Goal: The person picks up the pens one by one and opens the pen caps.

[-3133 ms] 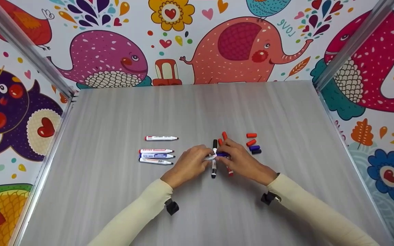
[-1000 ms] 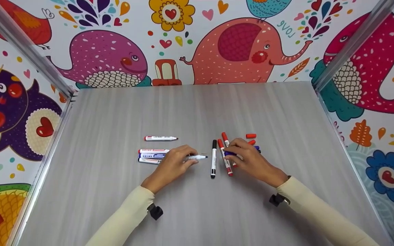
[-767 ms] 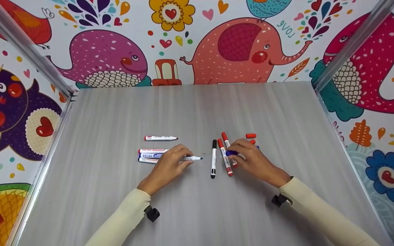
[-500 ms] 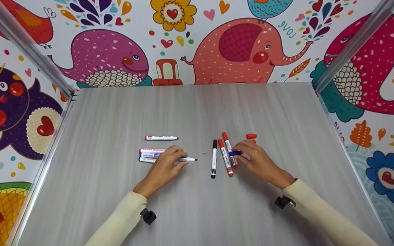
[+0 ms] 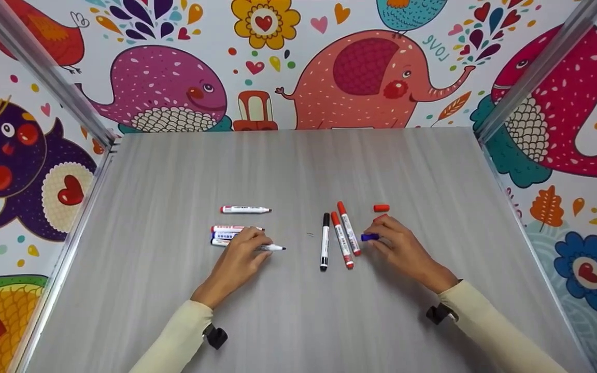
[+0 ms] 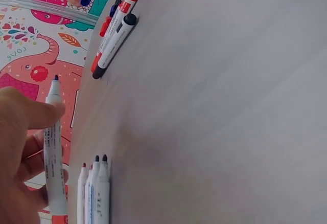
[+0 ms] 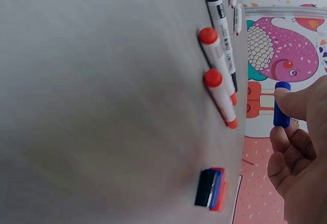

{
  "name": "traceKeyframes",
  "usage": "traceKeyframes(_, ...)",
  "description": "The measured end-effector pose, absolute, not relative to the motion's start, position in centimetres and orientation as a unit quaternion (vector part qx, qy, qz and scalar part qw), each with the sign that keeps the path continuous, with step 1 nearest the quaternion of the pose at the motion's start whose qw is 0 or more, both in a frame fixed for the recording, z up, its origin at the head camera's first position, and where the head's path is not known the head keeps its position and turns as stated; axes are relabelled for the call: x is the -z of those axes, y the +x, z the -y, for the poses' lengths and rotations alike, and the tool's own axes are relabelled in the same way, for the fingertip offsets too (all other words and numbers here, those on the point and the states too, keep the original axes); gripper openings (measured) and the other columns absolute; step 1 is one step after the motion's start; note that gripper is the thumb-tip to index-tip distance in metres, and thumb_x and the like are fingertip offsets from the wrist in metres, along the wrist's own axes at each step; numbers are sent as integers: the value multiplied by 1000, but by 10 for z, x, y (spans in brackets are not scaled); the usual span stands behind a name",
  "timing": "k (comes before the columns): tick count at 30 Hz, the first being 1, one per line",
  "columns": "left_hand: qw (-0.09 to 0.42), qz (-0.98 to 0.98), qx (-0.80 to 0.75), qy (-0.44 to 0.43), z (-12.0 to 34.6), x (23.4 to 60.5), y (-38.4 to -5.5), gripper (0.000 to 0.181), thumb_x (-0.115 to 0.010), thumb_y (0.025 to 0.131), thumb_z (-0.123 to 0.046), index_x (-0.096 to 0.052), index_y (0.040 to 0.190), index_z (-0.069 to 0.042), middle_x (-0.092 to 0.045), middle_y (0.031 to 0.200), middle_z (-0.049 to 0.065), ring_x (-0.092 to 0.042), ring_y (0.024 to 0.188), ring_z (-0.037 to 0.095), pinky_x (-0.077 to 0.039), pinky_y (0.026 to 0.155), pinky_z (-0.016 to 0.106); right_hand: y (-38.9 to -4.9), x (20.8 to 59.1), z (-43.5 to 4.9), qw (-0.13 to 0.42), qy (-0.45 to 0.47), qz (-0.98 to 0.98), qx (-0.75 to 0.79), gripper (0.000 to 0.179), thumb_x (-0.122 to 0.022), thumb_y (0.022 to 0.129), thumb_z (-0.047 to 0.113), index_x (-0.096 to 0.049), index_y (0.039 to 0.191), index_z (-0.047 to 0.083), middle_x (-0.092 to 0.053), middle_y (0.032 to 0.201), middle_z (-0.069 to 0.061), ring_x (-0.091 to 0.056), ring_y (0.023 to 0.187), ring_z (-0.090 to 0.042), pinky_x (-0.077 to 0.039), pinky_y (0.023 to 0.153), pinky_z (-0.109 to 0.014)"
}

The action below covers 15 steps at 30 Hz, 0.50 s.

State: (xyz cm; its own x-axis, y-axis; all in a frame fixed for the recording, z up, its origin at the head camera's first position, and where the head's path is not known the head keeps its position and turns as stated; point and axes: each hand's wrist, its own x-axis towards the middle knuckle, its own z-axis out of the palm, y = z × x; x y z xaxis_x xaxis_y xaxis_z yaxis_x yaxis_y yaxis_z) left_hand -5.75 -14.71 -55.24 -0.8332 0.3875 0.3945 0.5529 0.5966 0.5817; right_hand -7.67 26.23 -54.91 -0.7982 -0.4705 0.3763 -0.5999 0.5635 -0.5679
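Note:
My left hand holds an uncapped white marker, its dark blue tip pointing right, just above the table. In the left wrist view, thumb and fingers wrap the barrel of this marker. On the other side, my right hand pinches a blue cap, also plain in the right wrist view as a blue cap. Behind the left hand lie uncapped markers side by side, partly covered by it. Between the hands are a black capped marker and two red capped markers.
Another uncapped marker with a red end lies apart, farther back. A red cap sits beyond my right hand; black, blue and red caps stand together in the right wrist view. Small dark marks show on the tabletop. Patterned walls surround it.
Earlier my hands met over the black marker, with the blue cap at the marker's end. They have drawn apart: the left moved left with the marker, the right moved right with the cap.

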Motion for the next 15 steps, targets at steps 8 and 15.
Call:
traceKeyframes(8, 141, 889, 355, -252, 161, 562, -52, 26, -92, 82, 8, -81, 103, -2, -70, 105, 5, -68, 100, 21, -58, 85, 40, -70, 558, -277, 95, 296, 885, -345, 30, -87, 87, -10, -82, 111, 7, -69, 115, -5, -68, 109, -20, -45, 100, -6)
traceKeyframes(15, 127, 902, 351, -218, 167, 566, -47, 23, -91, 85, 6, -81, 102, -4, -71, 107, 5, -67, 102, 22, -57, 88, 41, -65, 562, -284, 67, 248, 907, -335, 28, -87, 91, -3, -82, 114, 11, -68, 119, -1, -69, 117, -20, -50, 104, -14)
